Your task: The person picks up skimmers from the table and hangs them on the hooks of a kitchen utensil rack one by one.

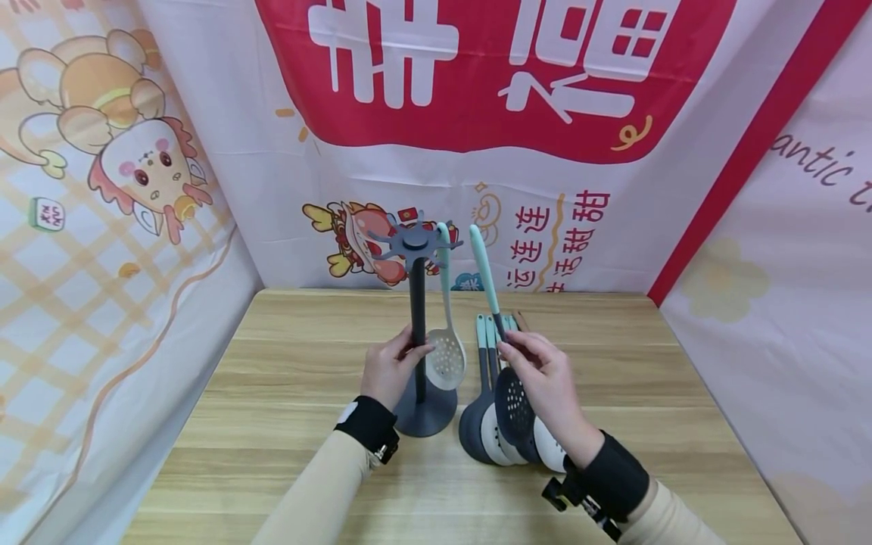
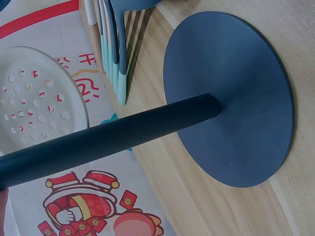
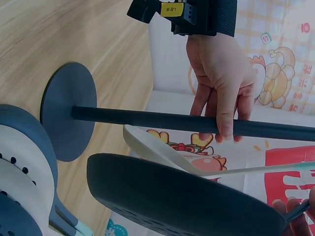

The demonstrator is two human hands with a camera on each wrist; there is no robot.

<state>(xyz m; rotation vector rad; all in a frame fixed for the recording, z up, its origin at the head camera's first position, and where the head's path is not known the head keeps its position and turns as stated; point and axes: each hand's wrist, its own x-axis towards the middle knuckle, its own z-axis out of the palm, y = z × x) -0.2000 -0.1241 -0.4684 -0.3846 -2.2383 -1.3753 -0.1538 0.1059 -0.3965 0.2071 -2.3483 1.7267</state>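
My left hand grips the dark pole of a utensil stand, fingers and thumb wrapped around it. The stand rises from a round base and has a ring of hooks on top. From one hook hangs a white slotted spoon with a mint handle, beside the pole. My right hand pinches a dark slotted skimmer by the lower part of its handle, its mint end pointing up. The skimmer is raised to the right of the stand, its head over the row of utensils.
Several dark and white utensils with mint handles, among them a dark ladle and a white slotted one, lie side by side on the wooden table. Printed cloth hangs behind and at both sides.
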